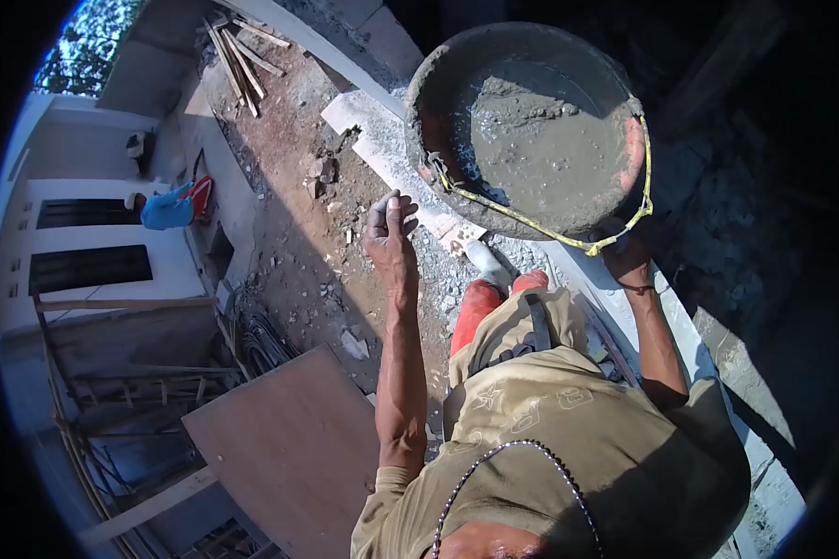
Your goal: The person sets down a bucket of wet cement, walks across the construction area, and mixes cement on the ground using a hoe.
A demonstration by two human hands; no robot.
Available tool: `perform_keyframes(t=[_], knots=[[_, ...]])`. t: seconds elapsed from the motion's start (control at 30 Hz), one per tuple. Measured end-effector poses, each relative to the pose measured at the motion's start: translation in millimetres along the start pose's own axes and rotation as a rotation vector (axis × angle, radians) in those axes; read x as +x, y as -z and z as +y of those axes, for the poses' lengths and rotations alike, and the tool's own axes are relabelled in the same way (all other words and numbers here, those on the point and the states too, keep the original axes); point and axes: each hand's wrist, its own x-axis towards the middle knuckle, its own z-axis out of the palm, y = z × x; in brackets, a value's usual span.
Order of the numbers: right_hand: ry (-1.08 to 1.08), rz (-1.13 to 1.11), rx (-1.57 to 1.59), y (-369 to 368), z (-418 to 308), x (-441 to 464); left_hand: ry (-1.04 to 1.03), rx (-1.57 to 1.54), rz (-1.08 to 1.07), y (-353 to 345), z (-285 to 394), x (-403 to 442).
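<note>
Bucket: at 1 o'clock from the middle of the view, a round, grey-crusted bucket (429, 88) shows its open top, with reddish patches at its rim.
Mix: wet grey mix (569, 154) lies inside, smooth and shiny for the most part, with a rougher mound towards the bucket's own 12 o'clock.
Cord: a knotted yellow cord (508, 213) loops around the lower rim, from the bucket's 8 o'clock to its 3 o'clock.
Right hand: at 3 o'clock, the right hand (632, 264) is at the bucket's underside by the cord; shade and the rim hide the fingers, so I cannot tell what they clamp.
Left hand: near the middle, towards 11 o'clock, the left hand (391, 222) is raised, fingers loosely curled, thumb up, holding nothing visible; the two hands are well apart.
Body: a khaki shirt (550, 433) fills 4 to 5 o'clock, with red trousers (475, 312) above it.
Ground: wooden sticks (238, 63) lie at 11 o'clock; a brown board (284, 456) slants at 7 o'clock.
Co-worker: a person in blue (168, 209) is between 9 and 10 o'clock.
</note>
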Motion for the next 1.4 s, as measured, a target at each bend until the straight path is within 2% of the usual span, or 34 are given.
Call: perform_keyframes(t=[0.07,0.13,0.23,0.3,0.37,0.4,0.43,0.47,0.6,0.63,0.67,0.73,0.83,0.93,1.07,1.17,1.4], knots=[[-0.001,0.073,-0.134,-26,0,-11,-0.036,-0.092,0.01,-2,15,28],[-0.06,0.145,-0.23,2,31,-2,-0.073,-0.125,-0.004,-44,26,47],[-0.08,0.086,-0.256,-19,41,-11,-0.059,-0.032,-0.067,-43,39,80],[-0.11,0.107,-0.28,-23,39,-15,-0.025,-0.032,-0.147,-52,43,99],[-0.14,0.145,-0.304,-20,32,-14,-0.095,0.033,-0.248,-66,54,110],[-0.162,0.174,-0.272,-19,27,-12,-0.019,0.012,-0.319,-72,61,118],[-0.213,0.214,-0.183,-18,21,-10,-0.061,0.038,-0.385,-76,67,122],[-0.288,0.26,-0.045,-17,17,-10,-0.017,-0.057,-0.432,-79,62,131],[-0.88,0.373,0.843,-26,65,-39,0.111,-0.23,-0.507,-86,51,162],[-0.889,0.386,0.772,-24,61,-42,0.146,-0.273,-0.516,-89,53,168],[-0.819,0.352,0.511,-24,59,-41,0.209,-0.33,-0.484,-92,60,170],[-0.726,0.324,0.096,-24,46,-42,0.183,-0.274,-0.55,-98,55,182],[-0.735,0.335,-0.09,-24,30,-51,0.148,-0.273,-0.571,-112,48,190],[-0.759,0.324,-0.206,-29,18,-61,0.234,-0.349,-0.568,-112,53,188],[-0.761,0.334,-0.276,-31,14,-63,0.192,-0.311,-0.558,-114,48,191],[-0.743,0.341,-0.309,-31,18,-62,0.244,-0.347,-0.557,-115,45,190],[-0.7,0.393,-0.299,-43,63,-49,0.156,-0.196,-0.568,-114,43,193]])
